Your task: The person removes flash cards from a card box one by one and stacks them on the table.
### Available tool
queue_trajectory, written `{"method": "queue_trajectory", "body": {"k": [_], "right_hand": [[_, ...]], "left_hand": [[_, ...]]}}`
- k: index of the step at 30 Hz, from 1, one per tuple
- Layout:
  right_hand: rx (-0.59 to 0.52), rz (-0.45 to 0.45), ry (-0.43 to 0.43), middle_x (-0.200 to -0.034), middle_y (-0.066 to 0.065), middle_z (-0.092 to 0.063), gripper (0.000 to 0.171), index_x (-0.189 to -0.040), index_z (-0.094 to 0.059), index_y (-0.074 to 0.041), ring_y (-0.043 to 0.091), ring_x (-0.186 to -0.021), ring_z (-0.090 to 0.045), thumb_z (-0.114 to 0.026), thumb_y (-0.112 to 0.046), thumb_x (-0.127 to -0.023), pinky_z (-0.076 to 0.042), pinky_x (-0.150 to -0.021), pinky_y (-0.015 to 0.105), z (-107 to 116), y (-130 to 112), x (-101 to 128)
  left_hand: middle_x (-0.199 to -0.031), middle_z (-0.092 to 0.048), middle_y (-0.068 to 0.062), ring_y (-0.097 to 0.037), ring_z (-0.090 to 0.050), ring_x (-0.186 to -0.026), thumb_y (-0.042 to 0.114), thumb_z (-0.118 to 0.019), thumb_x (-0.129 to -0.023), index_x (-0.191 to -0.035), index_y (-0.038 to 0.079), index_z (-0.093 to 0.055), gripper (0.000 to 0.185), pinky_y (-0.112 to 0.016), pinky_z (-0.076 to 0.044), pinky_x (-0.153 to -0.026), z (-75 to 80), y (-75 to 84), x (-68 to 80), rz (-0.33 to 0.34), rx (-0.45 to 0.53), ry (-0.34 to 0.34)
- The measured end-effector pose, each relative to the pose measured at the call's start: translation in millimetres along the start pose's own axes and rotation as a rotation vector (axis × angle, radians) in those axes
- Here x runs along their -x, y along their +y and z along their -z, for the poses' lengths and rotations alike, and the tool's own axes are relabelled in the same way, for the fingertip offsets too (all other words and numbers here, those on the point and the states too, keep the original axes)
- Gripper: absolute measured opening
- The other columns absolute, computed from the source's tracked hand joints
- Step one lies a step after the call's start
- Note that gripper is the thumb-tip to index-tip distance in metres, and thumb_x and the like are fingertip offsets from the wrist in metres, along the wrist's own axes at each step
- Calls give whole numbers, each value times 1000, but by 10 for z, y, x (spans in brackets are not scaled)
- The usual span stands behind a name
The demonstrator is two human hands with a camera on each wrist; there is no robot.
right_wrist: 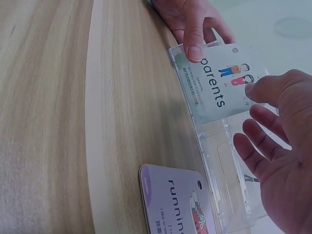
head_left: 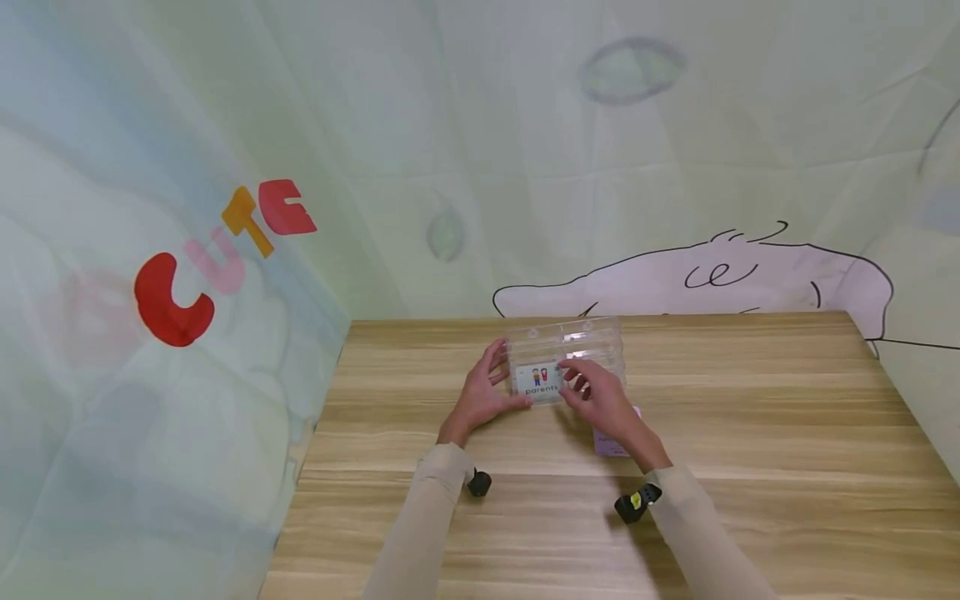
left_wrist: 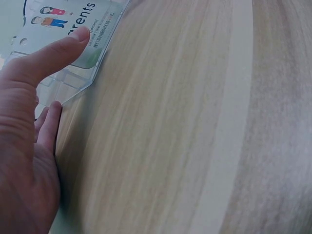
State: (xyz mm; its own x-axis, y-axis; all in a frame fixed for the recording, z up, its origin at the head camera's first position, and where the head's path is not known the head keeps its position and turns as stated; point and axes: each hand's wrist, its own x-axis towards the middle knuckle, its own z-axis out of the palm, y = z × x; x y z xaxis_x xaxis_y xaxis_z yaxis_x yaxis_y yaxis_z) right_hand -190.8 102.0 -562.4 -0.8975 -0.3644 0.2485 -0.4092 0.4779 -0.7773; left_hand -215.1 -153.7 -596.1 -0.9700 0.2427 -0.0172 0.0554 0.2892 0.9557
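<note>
A flash card reading "parents" [head_left: 536,380], with two small figures, stands in the front left section of a clear plastic tiered rack [head_left: 595,335]. My left hand [head_left: 482,395] holds the rack's left side, its thumb across the card's lower left corner. My right hand [head_left: 600,404] is at the card's right edge and pinches it near the upper corner. In the right wrist view, one digit lies on the face of the card [right_wrist: 229,80], while the other visible fingers curl loosely apart from it. A purple "running" card [right_wrist: 178,202] lies beside the rack.
The wood-grain table [head_left: 750,450] carries the rack near its back edge. Behind it hangs a pale printed cloth [head_left: 480,150] with a cartoon shape, and coloured letters appear on the left side. The "running" card is partly under my right hand in the head view.
</note>
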Motion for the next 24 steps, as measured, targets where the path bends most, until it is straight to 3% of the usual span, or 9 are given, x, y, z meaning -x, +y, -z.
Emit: {"method": "queue_trajectory", "body": {"k": [10, 16, 24], "right_hand": [[10, -21, -9, -107, 10, -68, 41, -132, -63, -4, 20, -88, -65, -76, -4, -93, -61, -75, 32, -2, 7, -3], [1, 11, 15, -105, 11, -68, 39, -128, -64, -1, 21, -86, -65, -77, 0, -91, -62, -71, 32, -7, 8, -1], [-26, 53, 59, -110, 16, -67, 37, -123, -65, 1, 25, -85, -65, -79, 1, -89, -62, -69, 32, -23, -8, -5]], "left_hand": [[-159, -44, -9, -30, -52, -138, 14, -99, -70, -163, 27, -27, 118, -39, -48, -112, -5, -3, -5, -5, 5, -1], [-159, -44, -8, -28, -53, -138, 16, -99, -70, -163, 29, -25, 119, -35, -49, -110, -2, 14, -4, 6, 1, -3], [-159, -44, -9, -31, -53, -138, 16, -99, -70, -163, 30, -26, 119, -40, -49, -111, 5, -9, 0, -2, -1, -3]]}}
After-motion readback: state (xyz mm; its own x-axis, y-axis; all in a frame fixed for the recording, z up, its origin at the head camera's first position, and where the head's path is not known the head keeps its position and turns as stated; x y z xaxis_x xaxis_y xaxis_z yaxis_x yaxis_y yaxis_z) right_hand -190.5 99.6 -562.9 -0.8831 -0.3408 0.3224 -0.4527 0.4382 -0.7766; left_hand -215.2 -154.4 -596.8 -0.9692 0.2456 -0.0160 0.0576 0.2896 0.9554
